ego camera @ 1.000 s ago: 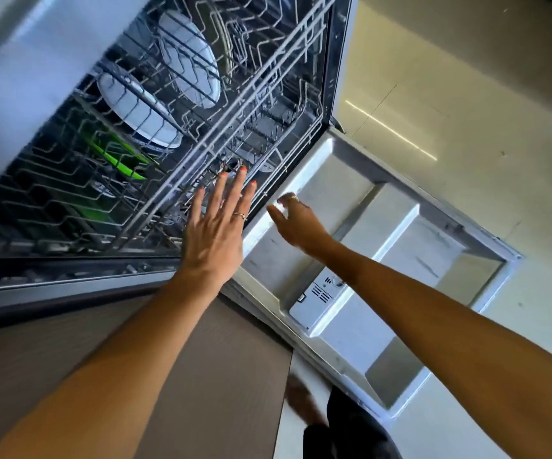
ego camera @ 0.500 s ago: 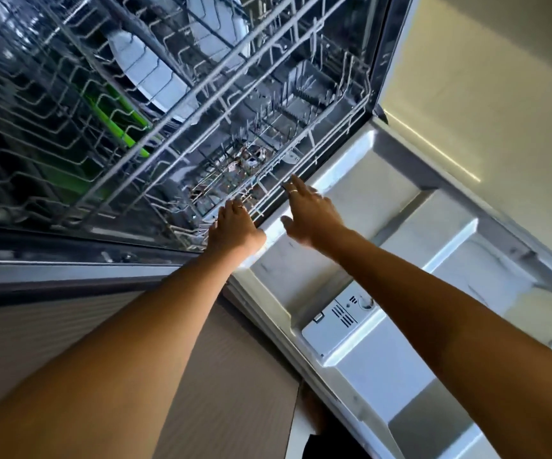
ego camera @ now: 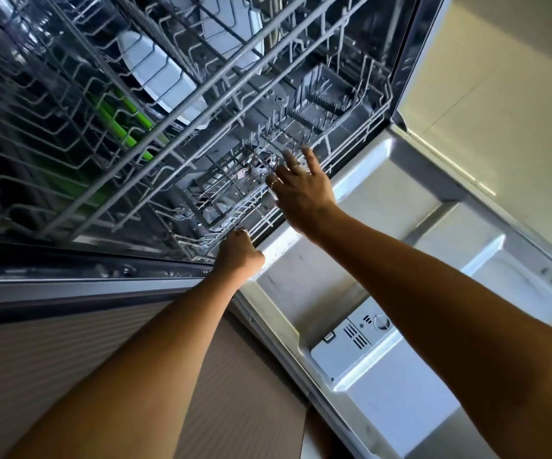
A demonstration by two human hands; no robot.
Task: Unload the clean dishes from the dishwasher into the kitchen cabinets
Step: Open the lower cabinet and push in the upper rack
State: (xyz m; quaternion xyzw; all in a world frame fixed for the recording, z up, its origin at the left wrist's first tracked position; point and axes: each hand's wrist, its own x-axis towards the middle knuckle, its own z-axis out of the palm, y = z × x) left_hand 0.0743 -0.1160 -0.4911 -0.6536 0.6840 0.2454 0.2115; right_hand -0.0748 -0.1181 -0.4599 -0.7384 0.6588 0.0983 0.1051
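Left hand: the left hand (ego camera: 239,251), just below centre frame, is curled shut over the front wire edge of the lower rack (ego camera: 231,223), fingers hidden behind the rim.
Right hand: the right hand (ego camera: 301,192) is spread open with fingers apart, raised over the rack's front right corner — whether it touches the wire cannot be told.
Dishes: white plates (ego camera: 160,74) stand on edge between the tines in the upper centre; a green item (ego camera: 125,127) lies left of them, deeper in the racks.
In the way: an upper rack rail (ego camera: 181,107) runs diagonally across the plates, wire grids crossing in front of them.
Surroundings: the open dishwasher door (ego camera: 400,233) fills the right — its detergent dispenser (ego camera: 354,342) sits lower right, beside the right forearm.
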